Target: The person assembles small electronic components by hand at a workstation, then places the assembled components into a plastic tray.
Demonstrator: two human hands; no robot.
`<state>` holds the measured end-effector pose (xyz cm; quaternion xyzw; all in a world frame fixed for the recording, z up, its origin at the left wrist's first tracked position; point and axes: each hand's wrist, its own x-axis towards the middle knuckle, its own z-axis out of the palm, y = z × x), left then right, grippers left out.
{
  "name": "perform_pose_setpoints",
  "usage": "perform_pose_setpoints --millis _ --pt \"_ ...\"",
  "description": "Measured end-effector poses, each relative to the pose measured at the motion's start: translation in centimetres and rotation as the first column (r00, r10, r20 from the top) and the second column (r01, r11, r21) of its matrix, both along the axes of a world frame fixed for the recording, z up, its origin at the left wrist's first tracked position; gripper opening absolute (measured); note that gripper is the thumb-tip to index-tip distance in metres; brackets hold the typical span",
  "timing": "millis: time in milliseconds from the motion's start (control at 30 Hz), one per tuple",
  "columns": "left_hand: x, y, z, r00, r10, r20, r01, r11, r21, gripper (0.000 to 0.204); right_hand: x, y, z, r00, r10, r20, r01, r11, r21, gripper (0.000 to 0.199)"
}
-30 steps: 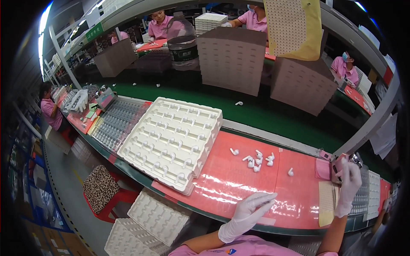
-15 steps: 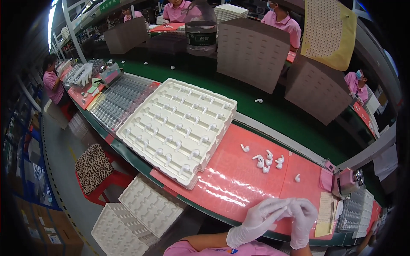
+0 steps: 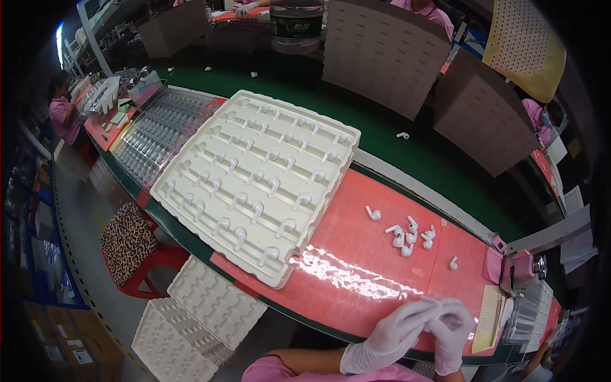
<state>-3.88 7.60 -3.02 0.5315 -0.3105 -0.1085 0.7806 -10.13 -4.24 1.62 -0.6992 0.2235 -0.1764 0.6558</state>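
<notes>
My left hand [image 3: 396, 332] and my right hand [image 3: 452, 334], both in white gloves, meet over the front edge of the red mat [image 3: 347, 239]. The fingers of each are pinched, their tips together; what lies between them is too hidden to make out. Beyond them, several white earbuds [image 3: 398, 238] lie in a loose cluster on the mat. A single earbud [image 3: 453, 263] rests to the right of the cluster, another [image 3: 373, 214] to its left. Left of the mat's bare area sits a large cream moulded tray [image 3: 213, 243] with rows of white earbuds in its slots.
A green conveyor belt [image 3: 299, 99] with scattered earbuds runs behind the bench. Clear plastic trays [image 3: 165, 130] lie at left. More moulded trays [image 3: 216, 305] stand below the bench near a leopard-print stool [image 3: 129, 242]. At right are a yellow sheet [image 3: 487, 318] and a pink-sided dispenser [image 3: 525, 268]. Co-workers sit opposite.
The view has tilted down and shifted slightly, so the bench things appear displaced. My hands stay together at the mat's front edge, with the fingers slightly rearranged.
</notes>
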Motion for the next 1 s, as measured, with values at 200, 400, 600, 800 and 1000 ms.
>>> perform_pose_setpoints --millis 200,400,600,800,1000 --pt "-0.2 0.2 -0.2 1.0 -0.031 -0.003 0.031 0.995 0.091 0.041 -0.7 -0.4 -0.7 0.998 -0.036 0.052 0.031 0.994 0.106 0.017" --pt "-0.3 0.3 0.1 0.996 -0.058 -0.069 0.066 0.992 0.112 0.04 -1.0 -1.6 -0.9 0.999 0.025 0.039 -0.036 0.956 0.292 0.014" --pt "-0.1 0.7 0.6 0.996 -0.045 -0.072 0.059 0.979 0.193 0.039 -1.1 -0.9 -0.6 0.993 0.1 0.057 -0.107 0.986 0.128 0.014" --pt "0.2 0.6 1.2 0.995 -0.084 0.061 0.06 0.946 0.317 0.035 -1.4 -1.4 -0.5 0.998 0.053 0.039 -0.062 0.955 0.289 0.013" --pt "-0.3 0.0 1.5 0.982 -0.07 -0.173 0.105 0.973 0.208 0.03 -1.8 -3.2 -1.7 0.981 0.155 0.121 -0.195 0.833 0.517 0.011"
